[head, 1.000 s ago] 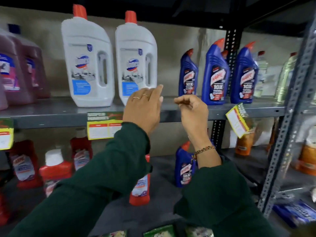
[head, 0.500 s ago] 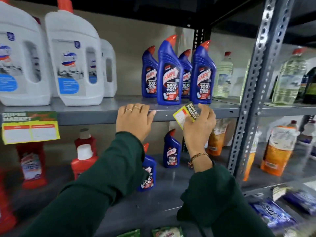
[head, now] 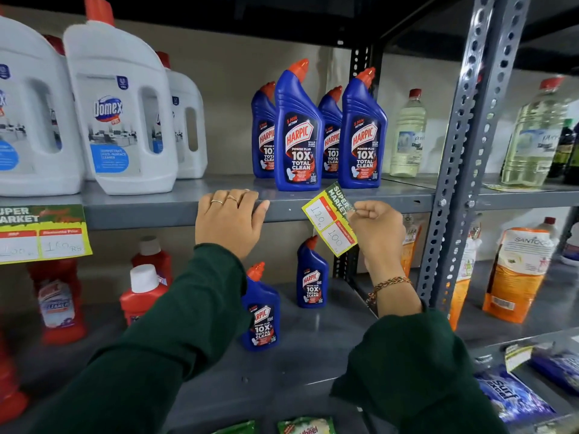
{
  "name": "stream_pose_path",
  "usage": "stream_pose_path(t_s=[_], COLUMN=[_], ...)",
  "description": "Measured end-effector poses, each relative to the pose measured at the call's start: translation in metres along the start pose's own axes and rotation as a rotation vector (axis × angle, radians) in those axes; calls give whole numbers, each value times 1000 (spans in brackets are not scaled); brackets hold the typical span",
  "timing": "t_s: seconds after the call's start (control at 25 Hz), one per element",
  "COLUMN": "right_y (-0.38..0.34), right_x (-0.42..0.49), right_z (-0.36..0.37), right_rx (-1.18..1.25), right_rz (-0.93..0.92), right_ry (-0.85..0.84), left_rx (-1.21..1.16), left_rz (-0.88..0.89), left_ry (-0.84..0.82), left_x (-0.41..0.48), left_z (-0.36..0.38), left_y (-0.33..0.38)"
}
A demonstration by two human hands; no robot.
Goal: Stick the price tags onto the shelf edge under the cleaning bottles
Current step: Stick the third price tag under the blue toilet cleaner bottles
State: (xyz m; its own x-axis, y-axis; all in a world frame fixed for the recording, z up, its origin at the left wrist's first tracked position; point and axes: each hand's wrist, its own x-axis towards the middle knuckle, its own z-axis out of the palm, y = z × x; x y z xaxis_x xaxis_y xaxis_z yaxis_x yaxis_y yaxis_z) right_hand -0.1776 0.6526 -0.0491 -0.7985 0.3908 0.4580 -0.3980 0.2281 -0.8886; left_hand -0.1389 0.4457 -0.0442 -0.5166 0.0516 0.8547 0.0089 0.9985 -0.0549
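Observation:
My right hand (head: 377,230) pinches a yellow and green price tag (head: 329,219) by its top corner. The tag hangs tilted against the grey shelf edge (head: 156,214), just below several blue Harpic bottles (head: 297,130). My left hand (head: 230,220) rests flat on the shelf edge to the left of the tag, fingers curled over the top lip, holding nothing. Another price tag (head: 42,233) is stuck on the edge at the far left, under the white Domex bottles (head: 120,114).
A perforated grey upright post (head: 463,158) stands right of the tag. Clear bottles (head: 407,133) and orange pouches (head: 517,274) fill the bay beyond it. Red bottles (head: 144,292) and more blue bottles (head: 260,308) stand on the lower shelf.
The view has swung right along the shelf. My right hand took the loose tag and brought it left under the blue bottles. My left hand dropped onto the shelf edge.

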Motion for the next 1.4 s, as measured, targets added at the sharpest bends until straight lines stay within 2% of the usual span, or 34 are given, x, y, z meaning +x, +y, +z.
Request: stream_pose_path(t_s=[0.28, 0.44, 0.52, 0.68, 0.84, 1.0, 1.24, 1.4], right_y=[-1, -5, -6, -12, -14, -13, -13, -9], right_x=[-1, 5, 11, 22, 29, 33, 38, 31], right_z=[-4, -21, -27, -27, -25, -22, -19, -18], right_rx=[17, -22, -89, -169, -162, -257, -486, -390], right_rz=[9, -54, -99, -202, -243, -363, -339, -276], right_ry=[-10, -219, -265, -298, -275, -194, -144, -116], left_rx=[-1, -89, -171, -385, -348, -403, -372, -437], left_rz=[-5, -107, -176, -21, 135, 95, 124, -4], left_ry=[23, 31, 27, -43, -167, -133, -105, -127], left_x=[0, 4, 12, 27, 38, 42, 42, 50], left_z=[4, 5, 2, -1, 8, 13, 13, 10], left_y=[-1, 1, 8, 44, 77, 81, 83, 90])
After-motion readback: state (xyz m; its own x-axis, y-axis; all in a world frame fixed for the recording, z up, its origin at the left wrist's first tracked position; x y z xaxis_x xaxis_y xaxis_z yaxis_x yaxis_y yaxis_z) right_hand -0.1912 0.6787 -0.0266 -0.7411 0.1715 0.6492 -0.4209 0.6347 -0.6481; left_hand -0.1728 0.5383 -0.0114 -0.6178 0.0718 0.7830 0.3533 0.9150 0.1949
